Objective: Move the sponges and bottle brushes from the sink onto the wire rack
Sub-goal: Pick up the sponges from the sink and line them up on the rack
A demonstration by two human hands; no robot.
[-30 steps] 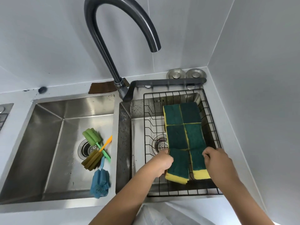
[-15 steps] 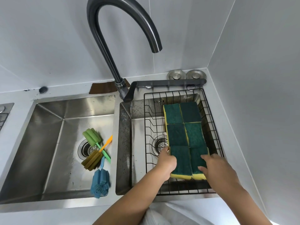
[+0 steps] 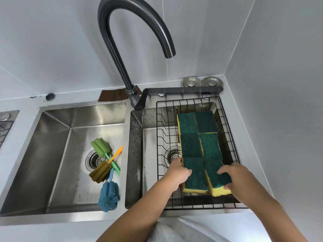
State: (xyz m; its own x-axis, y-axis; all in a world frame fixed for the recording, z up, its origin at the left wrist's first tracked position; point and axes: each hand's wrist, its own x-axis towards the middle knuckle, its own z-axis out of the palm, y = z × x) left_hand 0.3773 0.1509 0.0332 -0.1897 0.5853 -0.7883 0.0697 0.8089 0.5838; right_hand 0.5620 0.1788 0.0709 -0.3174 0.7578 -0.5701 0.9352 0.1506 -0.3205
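Note:
Six green-topped yellow sponges lie in two rows on the black wire rack over the right sink basin. My left hand grips the left edge of the near-left sponge, thumb on top. My right hand holds the near-right sponge, fingers on its green top and thumb on its yellow front; this sponge sits slightly skewed. In the left basin lie three bottle brushes: a green one, an olive one and a blue one, near the drain.
A tall dark faucet arches between the two basins, spout above the rack's left part. A dark bar and two metal plugs sit behind the rack. White walls close in at the right and back. The rack's left half is bare wire.
Both hands lowered the two near sponges from a raised tilt down onto the rack, against the row of four. The hands stay on them. The brushes have not moved.

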